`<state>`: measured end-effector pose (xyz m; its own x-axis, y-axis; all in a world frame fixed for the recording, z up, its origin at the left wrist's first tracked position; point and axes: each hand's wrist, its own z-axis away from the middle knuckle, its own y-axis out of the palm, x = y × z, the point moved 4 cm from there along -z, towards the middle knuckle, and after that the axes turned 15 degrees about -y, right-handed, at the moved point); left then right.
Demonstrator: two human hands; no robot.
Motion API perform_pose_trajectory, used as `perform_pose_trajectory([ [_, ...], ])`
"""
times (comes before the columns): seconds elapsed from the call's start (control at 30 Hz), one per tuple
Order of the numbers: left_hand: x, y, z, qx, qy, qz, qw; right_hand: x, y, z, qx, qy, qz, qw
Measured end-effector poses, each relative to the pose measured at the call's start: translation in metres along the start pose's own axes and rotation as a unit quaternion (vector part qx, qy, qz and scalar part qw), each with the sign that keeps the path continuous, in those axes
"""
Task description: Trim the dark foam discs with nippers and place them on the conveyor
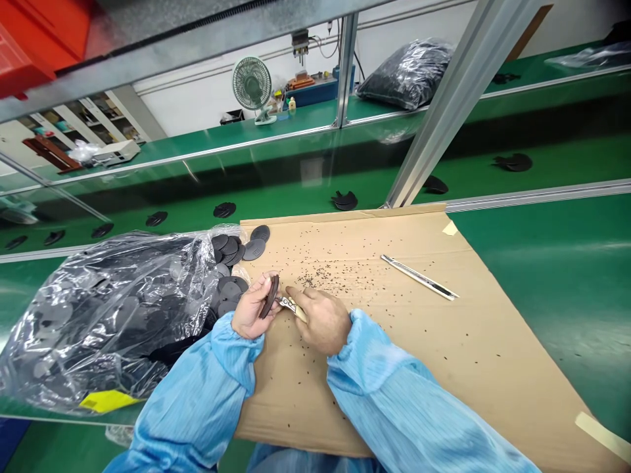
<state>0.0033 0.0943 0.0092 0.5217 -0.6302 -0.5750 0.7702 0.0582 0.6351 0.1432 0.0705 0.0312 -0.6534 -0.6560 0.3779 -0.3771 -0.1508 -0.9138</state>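
Note:
Near the middle of the cardboard sheet [404,381], my left hand [254,307] is closed on a thin black plastic disc [270,297], tilted on its edge. My right hand [323,318] grips nippers [290,305] with a metal head and pale handle. Their tip meets the disc's edge or is very close to it; exact contact is hidden. Small black scraps [320,276] lie scattered beyond my hands. To the left, more black discs [231,289] spill from a large clear plastic bag [123,309].
A slim snap-off knife [419,277] lies on the cardboard's right part. Behind, black pieces [345,200] sit spaced along a green conveyor belt [296,184]. A slanted metal post [444,98] rises at the cardboard's far edge. Farther back stand a fan [252,84] and a filled bag [409,72].

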Motion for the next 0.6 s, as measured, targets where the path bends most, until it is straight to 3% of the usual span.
perform_pose_trajectory([
  [0.3, 0.0006, 0.0019, 0.0008, -0.003, -0.001, 0.003, 1.0, -0.0008, 0.0009, -0.0005, -0.009, -0.006, -0.019, 1.0],
  [0.6, 0.0005, 0.0029, 0.0015, -0.046, -0.016, -0.003, 0.999, -0.0002, 0.0012, -0.0007, -0.008, 0.011, 0.011, 1.0],
])
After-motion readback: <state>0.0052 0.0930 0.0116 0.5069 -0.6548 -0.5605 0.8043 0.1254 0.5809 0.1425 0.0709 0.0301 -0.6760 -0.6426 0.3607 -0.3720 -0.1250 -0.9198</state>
